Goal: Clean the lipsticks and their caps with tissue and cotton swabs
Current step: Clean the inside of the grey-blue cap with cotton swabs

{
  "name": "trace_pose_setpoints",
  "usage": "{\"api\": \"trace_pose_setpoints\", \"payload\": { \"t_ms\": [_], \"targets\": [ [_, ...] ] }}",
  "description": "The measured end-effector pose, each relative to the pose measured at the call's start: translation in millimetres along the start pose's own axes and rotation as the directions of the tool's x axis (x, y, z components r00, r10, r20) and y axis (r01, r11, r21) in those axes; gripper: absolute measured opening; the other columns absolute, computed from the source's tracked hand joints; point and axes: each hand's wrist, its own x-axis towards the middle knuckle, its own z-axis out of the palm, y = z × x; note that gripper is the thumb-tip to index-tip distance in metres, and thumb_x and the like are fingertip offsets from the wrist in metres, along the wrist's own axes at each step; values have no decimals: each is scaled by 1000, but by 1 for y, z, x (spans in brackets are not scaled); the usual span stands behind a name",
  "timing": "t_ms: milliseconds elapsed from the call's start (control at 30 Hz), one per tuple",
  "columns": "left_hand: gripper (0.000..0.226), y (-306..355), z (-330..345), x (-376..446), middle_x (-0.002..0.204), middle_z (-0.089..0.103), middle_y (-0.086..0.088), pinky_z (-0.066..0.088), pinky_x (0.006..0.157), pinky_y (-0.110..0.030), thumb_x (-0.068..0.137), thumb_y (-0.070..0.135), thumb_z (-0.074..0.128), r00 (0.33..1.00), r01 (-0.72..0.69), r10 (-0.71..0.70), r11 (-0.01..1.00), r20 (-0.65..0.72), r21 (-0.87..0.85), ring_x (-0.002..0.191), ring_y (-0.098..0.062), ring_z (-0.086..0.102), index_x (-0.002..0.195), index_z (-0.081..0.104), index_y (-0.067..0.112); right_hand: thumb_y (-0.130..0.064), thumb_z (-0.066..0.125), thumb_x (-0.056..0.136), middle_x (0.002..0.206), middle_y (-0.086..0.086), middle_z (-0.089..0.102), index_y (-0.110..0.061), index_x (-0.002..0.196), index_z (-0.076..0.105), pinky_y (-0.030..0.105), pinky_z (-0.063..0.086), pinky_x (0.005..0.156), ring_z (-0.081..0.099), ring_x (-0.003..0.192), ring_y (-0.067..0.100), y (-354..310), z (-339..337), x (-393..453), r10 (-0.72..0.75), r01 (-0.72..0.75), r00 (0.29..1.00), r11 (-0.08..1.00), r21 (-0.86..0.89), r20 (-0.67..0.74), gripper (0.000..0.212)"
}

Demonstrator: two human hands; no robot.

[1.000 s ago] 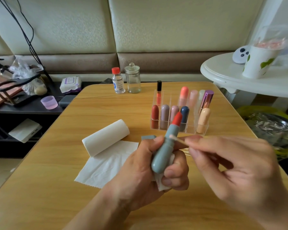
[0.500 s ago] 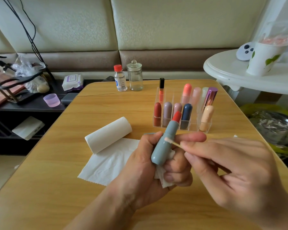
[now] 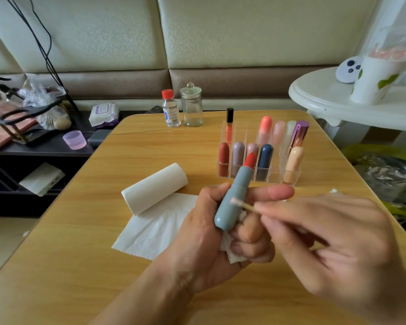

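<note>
The roll [image 3: 155, 187] lies at 10 o'clock from the hands with a sheet pulled out flat, so tissue is easy to reach. The left hand [image 3: 211, 242] curls its grip round the open lipstick [image 3: 234, 198] above the middle of the table [image 3: 80, 231], tipping it up so its side faces the swab [image 3: 240, 204], with a tissue bit tucked under its fingers. The right hand [image 3: 333, 240] pinches the swab and lays its tip on the tube, likely to rub off dirt; the rack [image 3: 277, 179] at 12 o'clock keeps the others standing.

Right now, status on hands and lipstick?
Left hand grips open grey-blue lipstick plus tissue scrap. Right hand pinches cotton swab, tip on tube. Nothing obstructing.
</note>
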Motion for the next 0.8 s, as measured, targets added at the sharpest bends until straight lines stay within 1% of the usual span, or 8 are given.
{"api": "trace_pose_setpoints", "payload": {
  "t_ms": [133, 233, 400, 500, 600, 633, 700, 800],
  "targets": [
    [57, 2, 0, 1, 55, 23, 3, 32, 52, -22, 92, 40, 34, 1000, 11, -11, 1000, 1, 2, 47, -11, 21, 125, 64, 4, -15, 68, 88, 80, -9, 74, -12, 93, 79, 23, 49, 60, 61, 65, 1, -1, 0, 0, -11, 10, 999, 1000, 25, 32, 13],
    [57, 2, 0, -1, 55, 23, 3, 34, 52, -22, 95, 38, 32, 999, -6, 7, 1000, 37, -18, 47, -11, 22, 128, 60, 2, -14, 67, 88, 80, -9, 72, -10, 92, 79, 12, 45, 67, 52, 67, -6, -1, 0, 0, 31, -31, 1000, 999, 17, 2, 13],
    [57, 1, 1, -1, 55, 23, 3, 37, 51, -19, 93, 42, 34, 1000, 9, -9, 1000, 17, -7, 47, -11, 22, 124, 64, 5, -13, 69, 88, 88, -10, 75, -11, 95, 79, 25, 54, 65, 68, 76, 2, -2, 0, 1, 0, 0, 1000, 1000, 28, 1, 12],
    [56, -1, 2, 0, 50, 31, 5, 39, 50, -17, 88, 45, 40, 998, 24, -23, 1000, -57, 8, 45, -9, 26, 112, 72, 6, -13, 70, 87, 77, -6, 72, -12, 94, 79, 28, 51, 59, 62, 65, 7, -3, 1, 0, -21, 21, 1000, 1000, 5, 19, 12],
    [48, -3, 2, 0, 54, 27, 4, 33, 52, -19, 92, 47, 40, 1000, -4, 5, 999, -2, 37, 49, -12, 20, 91, 75, 14, -13, 68, 88, 87, -12, 71, -9, 91, 79, 12, 47, 70, 57, 73, -8, -4, 0, 0, 41, -41, 999, 999, 8, -27, 12],
    [49, -3, 3, 0, 55, 25, 3, 33, 52, -19, 93, 47, 39, 1000, -14, 14, 999, 11, 42, 49, -12, 20, 94, 75, 13, -13, 68, 88, 89, -14, 70, -9, 91, 79, 10, 45, 73, 56, 75, -11, -4, -1, 1, 40, -39, 999, 999, 12, -29, 12],
    [54, -1, 2, 0, 55, 22, 3, 37, 51, -17, 91, 46, 39, 1000, 16, -15, 1000, -21, 16, 49, -11, 21, 112, 72, 8, -13, 69, 87, 85, -16, 69, -11, 93, 79, 17, 48, 68, 59, 70, -4, -6, -1, 2, 1, -1, 1000, 1000, -17, -3, 12],
    [58, -2, 0, -1, 57, 23, 2, 38, 53, -18, 92, 47, 39, 1000, -13, 13, 1000, -26, 26, 49, -11, 23, 123, 65, 6, -13, 68, 87, 81, -9, 71, -10, 93, 79, 19, 50, 66, 63, 67, 5, -5, 0, 1, 10, -11, 1000, 1000, -10, -28, 12]
  ]
}}
